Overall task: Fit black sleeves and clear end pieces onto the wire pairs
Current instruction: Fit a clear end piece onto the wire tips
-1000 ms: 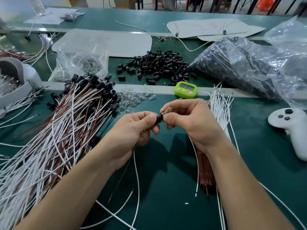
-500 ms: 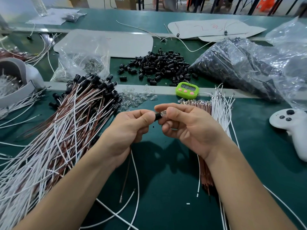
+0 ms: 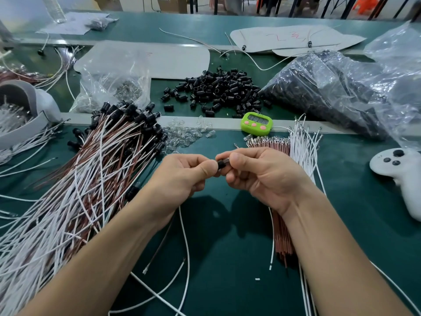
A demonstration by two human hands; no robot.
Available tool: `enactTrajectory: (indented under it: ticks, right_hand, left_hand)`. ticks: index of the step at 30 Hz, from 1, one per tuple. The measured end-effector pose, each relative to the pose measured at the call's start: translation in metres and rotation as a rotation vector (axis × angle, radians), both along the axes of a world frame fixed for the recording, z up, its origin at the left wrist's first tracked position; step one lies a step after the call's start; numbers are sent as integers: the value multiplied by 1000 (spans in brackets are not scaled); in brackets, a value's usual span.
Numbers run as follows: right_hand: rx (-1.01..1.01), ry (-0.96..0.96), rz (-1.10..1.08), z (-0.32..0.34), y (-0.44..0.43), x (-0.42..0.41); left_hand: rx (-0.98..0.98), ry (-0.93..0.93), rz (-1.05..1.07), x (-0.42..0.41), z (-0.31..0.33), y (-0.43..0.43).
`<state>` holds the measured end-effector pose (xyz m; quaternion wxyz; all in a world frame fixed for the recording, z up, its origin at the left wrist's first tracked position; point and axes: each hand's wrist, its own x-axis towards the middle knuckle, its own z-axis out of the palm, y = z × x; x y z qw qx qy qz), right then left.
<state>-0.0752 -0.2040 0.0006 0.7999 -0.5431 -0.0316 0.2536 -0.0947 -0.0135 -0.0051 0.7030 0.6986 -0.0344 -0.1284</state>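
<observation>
Our left hand (image 3: 182,176) pinches the black sleeve (image 3: 220,165), and our right hand (image 3: 262,176) pinches the clear end piece (image 3: 226,161). We should push straight along the sleeve's axis until it seats.

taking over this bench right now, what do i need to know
Left hand: pinches a black sleeve on a wire pair that hangs down under the hand.
Right hand: pinches a clear end piece at the sleeve's mouth. Only a sliver shows, so I cannot tell how far in it sits.
Done: a large pile of sleeved wires on the left.
Left to do: the bare wire bundle on the right. The loose black sleeves and clear pieces lie beyond the hands.
</observation>
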Motion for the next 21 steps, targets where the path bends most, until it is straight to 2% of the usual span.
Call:
enactTrajectory:
  ticks: [5,8,12,16,21]
  right_hand:
    - [-9,13,47,0,-2,-1]
    - [32,20,9,1,0,-2]
    - [73,18,-55,1,5,0]
    - [41,0,-46,0,6,1]
    - [26,18,-22,-1,3,2]
  left_hand:
    - [-13,39,-2,-1,-2,4]
    - [-48,-2,-22,-2,-1,-2]
    - [13,-62,-91,2,2,-1]
    - [-34,-6,-142,3,3,6]
    - [-2,12,-119,1,0,1]
